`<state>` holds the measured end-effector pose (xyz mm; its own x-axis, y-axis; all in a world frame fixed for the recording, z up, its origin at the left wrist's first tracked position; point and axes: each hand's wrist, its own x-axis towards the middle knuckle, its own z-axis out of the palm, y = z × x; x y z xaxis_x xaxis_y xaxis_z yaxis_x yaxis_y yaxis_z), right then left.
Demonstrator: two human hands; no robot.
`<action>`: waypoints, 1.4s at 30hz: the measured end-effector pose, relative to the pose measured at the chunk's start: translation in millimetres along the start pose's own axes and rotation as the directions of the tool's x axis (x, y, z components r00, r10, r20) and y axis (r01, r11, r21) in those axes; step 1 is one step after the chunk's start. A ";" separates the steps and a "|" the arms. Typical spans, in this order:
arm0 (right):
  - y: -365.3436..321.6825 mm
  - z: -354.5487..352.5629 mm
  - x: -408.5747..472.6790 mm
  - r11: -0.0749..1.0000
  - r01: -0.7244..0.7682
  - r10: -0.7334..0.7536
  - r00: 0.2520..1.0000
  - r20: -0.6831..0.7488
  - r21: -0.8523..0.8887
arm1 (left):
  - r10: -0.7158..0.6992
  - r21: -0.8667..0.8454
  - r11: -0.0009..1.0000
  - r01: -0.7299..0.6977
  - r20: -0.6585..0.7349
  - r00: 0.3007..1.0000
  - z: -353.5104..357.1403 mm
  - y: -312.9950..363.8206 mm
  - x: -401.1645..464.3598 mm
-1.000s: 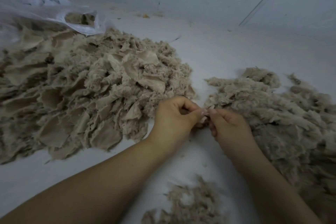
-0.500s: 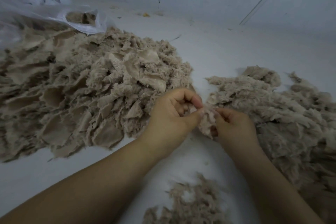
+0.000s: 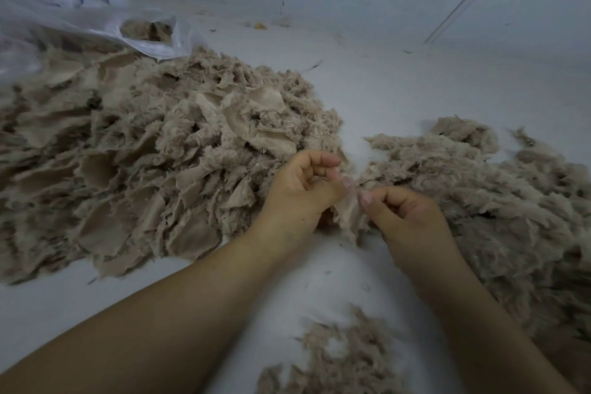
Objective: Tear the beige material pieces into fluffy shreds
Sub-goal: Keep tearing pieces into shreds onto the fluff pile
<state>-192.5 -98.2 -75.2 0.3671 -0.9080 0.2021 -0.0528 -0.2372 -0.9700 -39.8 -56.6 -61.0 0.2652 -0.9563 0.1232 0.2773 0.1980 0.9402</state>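
Note:
A small beige material piece [image 3: 349, 214] hangs between my two hands over the white floor. My left hand [image 3: 302, 189] pinches its upper left edge with thumb and fingers curled. My right hand [image 3: 404, 214] pinches its right edge, thumb tip close to the left thumb. A big heap of flat, frayed beige pieces [image 3: 144, 163] lies to the left. On the right spreads a pile of fluffy shreds [image 3: 499, 201], partly behind my right hand.
A clear plastic bag [image 3: 96, 25] with some beige material inside lies at the back left. A smaller clump of shreds [image 3: 339, 358] sits near the bottom between my forearms. White floor [image 3: 383, 80] meets a white wall behind.
My hands have drawn slightly apart and lifted the piece; it now hangs stretched between the two pinches, and the left fingers have uncurled a little.

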 end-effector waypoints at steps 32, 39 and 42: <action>-10.3 3.1 -5.3 0.996 -0.011 0.024 0.986 0.164 -0.084 | -0.164 0.297 0.947 0.124 0.113 0.980 -2.9 6.0 9.2; -6.0 0.7 -3.8 0.995 -0.076 0.083 0.989 0.123 -0.062 | 0.029 0.274 0.962 0.010 -0.136 0.990 -7.2 2.1 14.2; -3.6 1.0 -3.0 0.994 -0.105 0.105 0.994 -0.003 0.007 | 0.058 0.239 0.971 -0.012 -0.188 0.981 -15.0 7.0 18.4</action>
<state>-192.5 -94.3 -72.4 0.3568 -0.9288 0.0996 -0.0842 -0.1382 -0.9868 -19.1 -69.6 -56.9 0.4494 -0.8858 0.1159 0.0451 0.1520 0.9873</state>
